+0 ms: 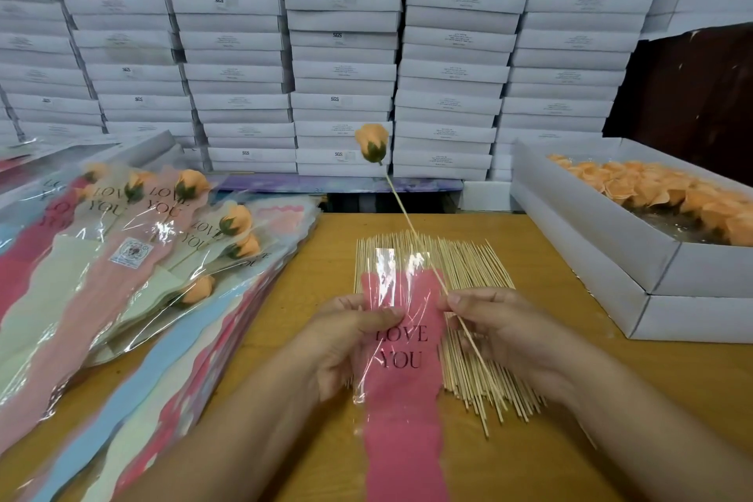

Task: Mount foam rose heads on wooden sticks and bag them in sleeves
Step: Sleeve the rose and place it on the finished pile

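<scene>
Left hand (346, 342) pinches the upper part of a pink "LOVE YOU" sleeve (401, 379), thumb on its face, over the sticks (460, 269) piled mid-worktop (570, 399). Right hand (501, 330) pinches a single stick (407, 216) at the sleeve's right edge; this stick tilts up toward the far edge, with an orange rose head (371, 143) mounted at its top. Bagged roses (163, 236) lie stacked along the left edge. A white box of rose heads (611, 232) stands at the right edge.

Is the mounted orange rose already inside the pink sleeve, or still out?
Out. The orange foam rose head stands high above the pink LOVE YOU sleeve; its wooden stick runs beside the sleeve.
</scene>
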